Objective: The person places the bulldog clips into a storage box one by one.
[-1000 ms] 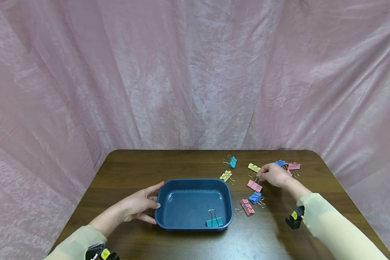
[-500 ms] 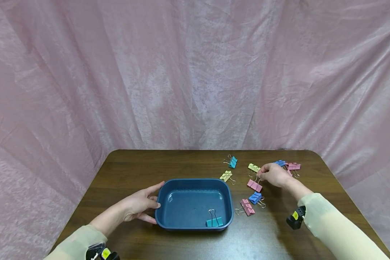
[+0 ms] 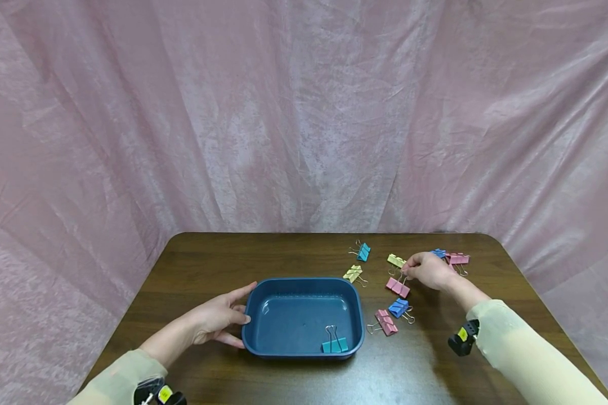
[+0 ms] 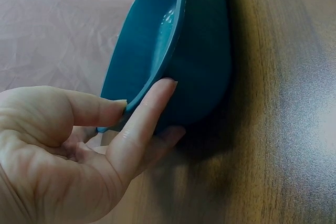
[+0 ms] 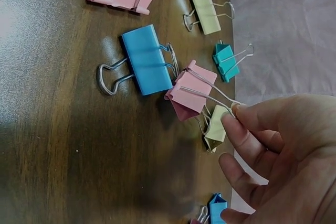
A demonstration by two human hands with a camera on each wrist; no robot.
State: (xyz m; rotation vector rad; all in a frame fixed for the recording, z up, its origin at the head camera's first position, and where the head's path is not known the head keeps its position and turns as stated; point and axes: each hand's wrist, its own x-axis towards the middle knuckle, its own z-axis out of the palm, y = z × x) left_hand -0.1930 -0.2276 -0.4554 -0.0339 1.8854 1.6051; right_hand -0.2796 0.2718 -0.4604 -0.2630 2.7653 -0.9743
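My left hand [image 3: 215,322] grips the left end of a dark blue rectangular tray [image 3: 304,355], thumb on the rim and fingers against the outer wall in the left wrist view. Inside, near the tray's front right corner, lies a teal binder clip [image 3: 334,345]. To the right, my right hand [image 3: 432,273] pinches the wire handle of a pink binder clip [image 5: 194,88] between thumb and forefinger. This clip's body hangs tilted, close over the wood. Beside it are a blue binder clip [image 5: 147,60] and a yellow binder clip [image 5: 215,128], partly behind its handles.
More clips lie about the brown table [image 3: 223,256]: a pink clip [image 3: 386,322] near the tray, a yellow clip [image 3: 352,274] behind its corner, a teal clip [image 3: 363,252] farther back. A blue clip [image 3: 438,253] and pink clips [image 3: 457,259] cluster at the back right. A pink curtain [image 3: 284,112] hangs behind.
My right hand and the pinched pink clip have risen very slightly. The left hand and the tray stay where they were.
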